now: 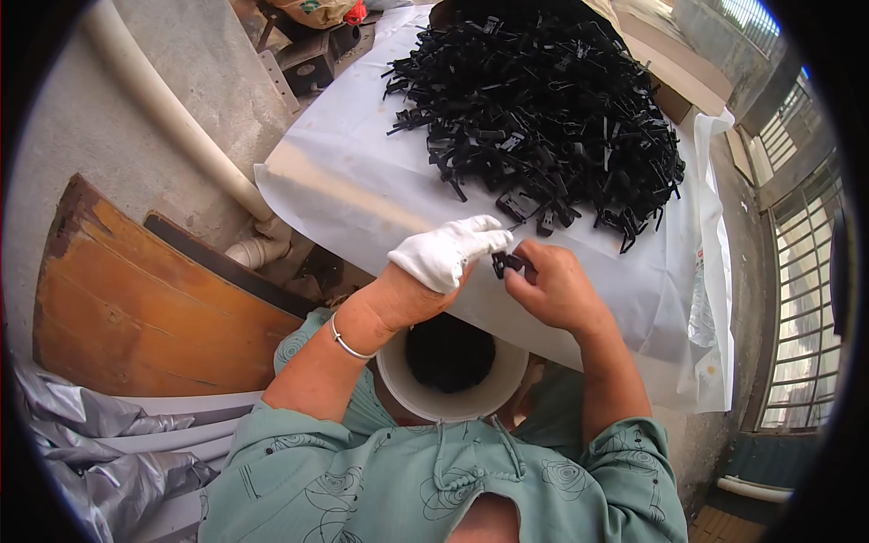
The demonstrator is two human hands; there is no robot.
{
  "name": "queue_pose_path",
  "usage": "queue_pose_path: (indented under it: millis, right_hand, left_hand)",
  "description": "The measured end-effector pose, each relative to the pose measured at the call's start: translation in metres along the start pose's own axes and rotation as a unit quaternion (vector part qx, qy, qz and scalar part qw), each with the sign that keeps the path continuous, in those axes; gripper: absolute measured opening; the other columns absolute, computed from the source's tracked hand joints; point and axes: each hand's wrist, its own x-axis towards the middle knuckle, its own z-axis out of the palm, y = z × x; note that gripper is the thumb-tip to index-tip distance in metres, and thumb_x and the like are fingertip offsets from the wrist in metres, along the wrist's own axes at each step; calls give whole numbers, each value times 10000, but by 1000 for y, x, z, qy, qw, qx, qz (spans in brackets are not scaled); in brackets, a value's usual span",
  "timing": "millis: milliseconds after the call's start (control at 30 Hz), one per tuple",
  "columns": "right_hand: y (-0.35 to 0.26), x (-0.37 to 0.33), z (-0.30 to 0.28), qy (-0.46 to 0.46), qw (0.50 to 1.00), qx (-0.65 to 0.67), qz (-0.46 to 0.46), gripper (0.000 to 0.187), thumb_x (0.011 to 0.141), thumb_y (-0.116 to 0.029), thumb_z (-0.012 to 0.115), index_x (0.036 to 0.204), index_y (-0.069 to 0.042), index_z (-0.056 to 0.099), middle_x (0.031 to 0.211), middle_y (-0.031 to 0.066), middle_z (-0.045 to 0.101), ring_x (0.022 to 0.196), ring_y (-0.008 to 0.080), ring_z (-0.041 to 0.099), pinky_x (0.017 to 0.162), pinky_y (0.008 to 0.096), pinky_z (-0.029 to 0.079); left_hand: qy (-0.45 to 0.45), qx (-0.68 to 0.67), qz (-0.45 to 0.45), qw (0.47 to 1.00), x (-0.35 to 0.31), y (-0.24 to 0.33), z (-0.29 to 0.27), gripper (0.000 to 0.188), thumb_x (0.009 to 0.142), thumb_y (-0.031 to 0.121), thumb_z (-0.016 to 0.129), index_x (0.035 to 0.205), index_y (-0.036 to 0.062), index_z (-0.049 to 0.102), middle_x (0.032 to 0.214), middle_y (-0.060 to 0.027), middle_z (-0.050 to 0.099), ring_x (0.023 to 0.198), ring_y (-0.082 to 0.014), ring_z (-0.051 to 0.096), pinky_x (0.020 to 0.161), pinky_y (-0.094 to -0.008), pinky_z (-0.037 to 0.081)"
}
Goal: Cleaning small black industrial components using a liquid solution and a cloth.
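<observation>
My left hand [445,255], in a white glove, is raised over the near edge of the sheet-covered table. Its fingers are drawn together and point right; what lies between them, if anything, is too small to make out. Close beside it, my bare right hand [554,285] pinches a small black plastic part [509,264] between thumb and fingers. Beyond both hands spreads a large heap of similar black plastic parts [543,109], a few lying loose at its near edge. Below my hands, a white bucket [389,376] between my legs holds a dark mass of small black pieces.
White sheeting [362,181] covers the table, and a cardboard box [674,81] stands behind the heap. To the left are a pale pipe [172,113], a worn wooden board [145,299] and crumpled silver sheeting [100,434]. A barred window [801,317] is at the right.
</observation>
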Motion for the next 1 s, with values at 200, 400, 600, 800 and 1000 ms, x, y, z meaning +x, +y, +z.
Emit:
queue_pose_path:
  millis: [200,400,600,800,1000]
  right_hand:
    - [20,-11,-1,-121,939,308,90,228,787,-207,600,768,19,586,574,24,473,574,67,425,509,276,388]
    - [12,-15,1,145,958,246,-39,159,805,-158,624,812,-8,571,630,-20,488,526,68,430,452,255,360]
    - [-5,-15,19,217,924,2,-315,237,663,-35,712,833,-40,547,609,54,501,464,199,466,423,297,361]
    - [-8,-10,16,231,920,-21,-315,235,662,-41,712,821,-50,540,590,46,493,457,208,477,408,321,364]
    - [1,-15,19,262,916,-22,-302,209,685,-26,696,815,-51,535,586,45,489,457,192,465,418,294,357]
  left_hand:
    - [-165,-166,-55,971,0,14,8,330,796,34,583,1124,39,544,1030,-99,604,920,-228,589,815,-308,462]
    - [-60,-319,-191,926,5,14,20,267,861,71,559,1114,8,506,967,-33,568,895,-90,518,785,-244,438]
    - [42,-440,-314,840,6,16,39,205,884,128,562,1044,1,549,870,-20,590,778,-70,513,693,-218,451]
    - [58,-474,-337,811,5,15,46,186,893,131,554,1037,14,542,844,-9,588,683,-48,496,575,-189,429]
    - [57,-492,-342,798,5,20,43,189,895,154,555,1035,27,547,818,1,582,637,-32,485,512,-181,411]
